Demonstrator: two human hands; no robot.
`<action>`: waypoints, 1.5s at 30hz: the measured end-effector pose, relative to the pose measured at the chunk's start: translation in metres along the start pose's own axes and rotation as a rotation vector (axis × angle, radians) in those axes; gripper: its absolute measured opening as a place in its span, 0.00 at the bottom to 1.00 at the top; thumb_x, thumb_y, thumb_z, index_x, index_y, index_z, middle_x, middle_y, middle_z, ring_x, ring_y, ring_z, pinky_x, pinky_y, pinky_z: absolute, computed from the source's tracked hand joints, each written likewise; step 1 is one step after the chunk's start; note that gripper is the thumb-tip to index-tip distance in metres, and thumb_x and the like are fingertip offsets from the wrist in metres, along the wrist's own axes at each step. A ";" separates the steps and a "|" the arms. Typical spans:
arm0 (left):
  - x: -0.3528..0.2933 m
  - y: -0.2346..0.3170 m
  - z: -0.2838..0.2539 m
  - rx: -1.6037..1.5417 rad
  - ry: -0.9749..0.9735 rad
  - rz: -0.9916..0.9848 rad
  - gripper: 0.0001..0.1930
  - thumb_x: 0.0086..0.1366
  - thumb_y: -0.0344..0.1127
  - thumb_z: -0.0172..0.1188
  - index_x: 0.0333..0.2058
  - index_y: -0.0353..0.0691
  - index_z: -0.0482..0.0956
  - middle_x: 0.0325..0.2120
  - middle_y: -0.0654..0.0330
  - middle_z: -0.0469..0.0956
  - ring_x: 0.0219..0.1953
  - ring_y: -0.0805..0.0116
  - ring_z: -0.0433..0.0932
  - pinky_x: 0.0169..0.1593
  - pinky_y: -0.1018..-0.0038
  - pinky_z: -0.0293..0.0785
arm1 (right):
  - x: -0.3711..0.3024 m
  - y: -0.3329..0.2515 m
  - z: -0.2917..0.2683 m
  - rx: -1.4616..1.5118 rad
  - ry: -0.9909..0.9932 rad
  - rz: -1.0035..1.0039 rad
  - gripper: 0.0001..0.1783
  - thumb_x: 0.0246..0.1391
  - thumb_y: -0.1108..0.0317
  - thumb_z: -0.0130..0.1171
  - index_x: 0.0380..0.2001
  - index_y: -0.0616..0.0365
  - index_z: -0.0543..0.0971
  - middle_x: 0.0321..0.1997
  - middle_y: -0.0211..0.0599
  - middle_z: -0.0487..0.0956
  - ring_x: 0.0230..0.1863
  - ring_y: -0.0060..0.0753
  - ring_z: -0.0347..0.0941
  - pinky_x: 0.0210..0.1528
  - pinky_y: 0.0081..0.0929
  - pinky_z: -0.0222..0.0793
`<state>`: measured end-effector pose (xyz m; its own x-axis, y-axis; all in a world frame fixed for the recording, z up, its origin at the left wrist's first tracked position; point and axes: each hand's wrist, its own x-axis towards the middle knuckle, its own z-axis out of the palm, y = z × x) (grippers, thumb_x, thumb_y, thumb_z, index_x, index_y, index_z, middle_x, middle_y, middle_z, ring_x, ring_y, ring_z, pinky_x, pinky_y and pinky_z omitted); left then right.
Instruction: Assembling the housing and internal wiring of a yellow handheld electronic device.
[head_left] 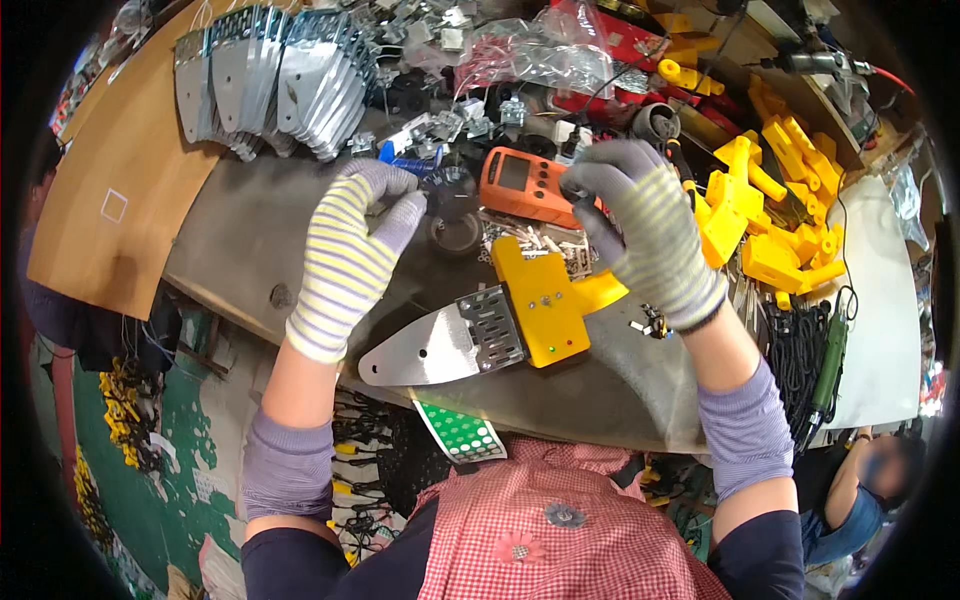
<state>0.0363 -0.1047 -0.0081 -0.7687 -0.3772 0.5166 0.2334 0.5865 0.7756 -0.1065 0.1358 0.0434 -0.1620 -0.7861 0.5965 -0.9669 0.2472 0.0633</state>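
Observation:
My left hand [350,245], in a striped knit glove, is raised left of centre, thumb and fingers curled close together. Whatever it may pinch is too small to make out. Beside its fingertips is a dark round dial-like part [449,192]. My right hand [650,230], gloved alike, hovers at the right end of an orange meter [528,187]. Its fingers are closed around a small dark piece [574,190], mostly hidden. Between my forearms lies a yellow plastic housing [540,310] with a handle and a silver pointed metal plate [425,350].
Stacked metal plates [320,90] stand at the far left, near a wooden board [125,190]. Small metal parts [450,125] cover the back. Yellow housings [770,220] pile up at right, by a green screwdriver-like tool [828,365]. A green card [460,430] overhangs the front edge. Another person [850,500] is at lower right.

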 end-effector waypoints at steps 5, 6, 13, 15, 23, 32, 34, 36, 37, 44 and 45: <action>-0.024 0.023 -0.007 -0.261 -0.125 -0.251 0.08 0.66 0.31 0.60 0.38 0.31 0.80 0.30 0.63 0.80 0.34 0.79 0.75 0.41 0.78 0.72 | -0.005 -0.046 -0.014 0.343 0.040 0.150 0.14 0.46 0.75 0.64 0.40 0.55 0.80 0.41 0.42 0.78 0.42 0.50 0.75 0.45 0.43 0.73; -0.025 0.024 -0.006 -0.265 -0.125 -0.251 0.08 0.66 0.31 0.60 0.38 0.31 0.80 0.30 0.63 0.80 0.34 0.79 0.75 0.41 0.78 0.72 | -0.005 -0.053 -0.015 0.424 0.021 0.194 0.15 0.46 0.75 0.64 0.41 0.55 0.80 0.41 0.42 0.78 0.42 0.50 0.76 0.45 0.43 0.73; -0.033 0.032 0.007 -0.694 -0.250 -0.573 0.11 0.67 0.33 0.62 0.42 0.31 0.81 0.33 0.62 0.83 0.34 0.79 0.79 0.40 0.79 0.76 | -0.003 -0.069 -0.022 0.469 0.037 0.238 0.19 0.47 0.77 0.63 0.45 0.55 0.79 0.41 0.42 0.77 0.41 0.48 0.76 0.44 0.39 0.73; -0.033 0.032 0.009 -0.714 -0.261 -0.590 0.11 0.67 0.33 0.62 0.42 0.31 0.82 0.32 0.63 0.83 0.34 0.79 0.79 0.39 0.79 0.76 | -0.006 -0.068 -0.024 0.491 0.068 0.294 0.18 0.48 0.79 0.58 0.45 0.56 0.79 0.39 0.42 0.77 0.38 0.45 0.76 0.42 0.36 0.74; -0.055 0.063 0.032 -0.277 -0.099 -0.239 0.08 0.61 0.32 0.67 0.35 0.33 0.85 0.31 0.57 0.83 0.32 0.74 0.81 0.39 0.77 0.76 | -0.015 -0.083 -0.018 0.645 -0.070 0.648 0.19 0.53 0.65 0.69 0.45 0.60 0.77 0.36 0.36 0.82 0.37 0.31 0.80 0.41 0.26 0.75; -0.084 0.028 0.031 0.525 -0.360 0.095 0.48 0.39 0.58 0.74 0.59 0.38 0.72 0.50 0.51 0.72 0.53 0.49 0.70 0.57 0.53 0.65 | -0.041 -0.034 -0.024 1.229 -0.332 0.959 0.20 0.59 0.66 0.62 0.53 0.62 0.74 0.46 0.32 0.78 0.44 0.23 0.76 0.48 0.23 0.74; -0.085 0.027 0.034 0.520 -0.406 0.061 0.51 0.37 0.59 0.74 0.60 0.39 0.71 0.51 0.50 0.71 0.54 0.48 0.68 0.59 0.53 0.62 | -0.045 -0.033 -0.021 1.331 -0.412 0.993 0.22 0.59 0.65 0.62 0.54 0.62 0.74 0.47 0.32 0.78 0.44 0.23 0.76 0.48 0.23 0.74; -0.083 0.028 0.036 0.526 -0.416 0.065 0.51 0.37 0.60 0.73 0.60 0.39 0.72 0.49 0.51 0.72 0.52 0.50 0.69 0.56 0.54 0.64 | -0.049 -0.036 -0.021 1.345 -0.328 1.053 0.23 0.59 0.62 0.63 0.54 0.61 0.74 0.46 0.32 0.77 0.43 0.24 0.75 0.46 0.23 0.73; -0.083 0.026 0.035 0.522 -0.418 0.069 0.51 0.37 0.61 0.72 0.60 0.38 0.72 0.48 0.52 0.72 0.51 0.51 0.69 0.55 0.55 0.64 | -0.048 -0.037 -0.020 1.317 -0.338 1.046 0.23 0.59 0.62 0.64 0.54 0.61 0.74 0.47 0.33 0.77 0.45 0.24 0.74 0.46 0.23 0.73; -0.087 0.024 0.034 0.515 -0.371 0.077 0.49 0.37 0.60 0.72 0.59 0.38 0.73 0.47 0.53 0.74 0.50 0.52 0.71 0.55 0.55 0.65 | -0.045 -0.046 -0.021 1.168 -0.369 0.953 0.24 0.58 0.62 0.65 0.53 0.62 0.74 0.45 0.32 0.78 0.44 0.25 0.76 0.46 0.24 0.74; -0.087 0.023 0.034 0.512 -0.367 0.073 0.49 0.37 0.60 0.72 0.59 0.38 0.73 0.47 0.53 0.74 0.50 0.52 0.71 0.55 0.55 0.65 | -0.045 -0.052 -0.021 1.024 -0.348 0.916 0.23 0.57 0.63 0.66 0.53 0.62 0.75 0.44 0.33 0.79 0.43 0.25 0.76 0.46 0.25 0.74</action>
<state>0.0879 -0.0339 -0.0480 -0.9368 -0.1067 0.3331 0.0479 0.9042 0.4244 -0.0442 0.1706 0.0299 -0.6943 -0.7087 -0.1249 -0.1836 0.3423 -0.9215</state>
